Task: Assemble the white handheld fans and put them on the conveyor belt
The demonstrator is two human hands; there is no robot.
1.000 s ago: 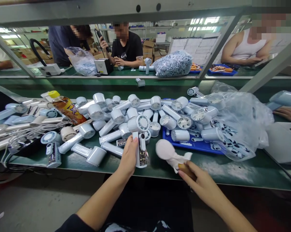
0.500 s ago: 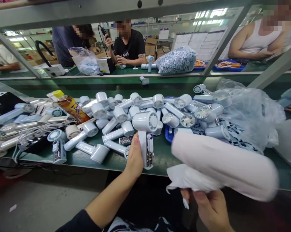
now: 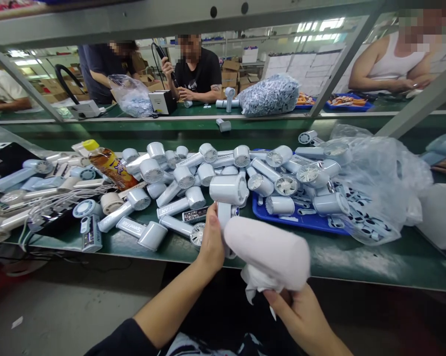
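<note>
This looks like an electronics assembly line in a factory: my green bench (image 3: 356,262) is heaped with handheld fans (image 3: 228,190), a worker (image 3: 195,69) sits at a matching bench beyond, and cardboard cartons (image 3: 232,74) are stacked behind.

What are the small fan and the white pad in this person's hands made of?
The fan looks like pale, smooth moulded plastic, with a soft sheen on its rounded housing. The white pad looks like soft padding inside thin cloth, judging by its creased, loose tail, though the exact fabric can't be told.

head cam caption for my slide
Left hand grips a pale blue handheld fan; right hand holds a white cloth-wrapped roll
</note>
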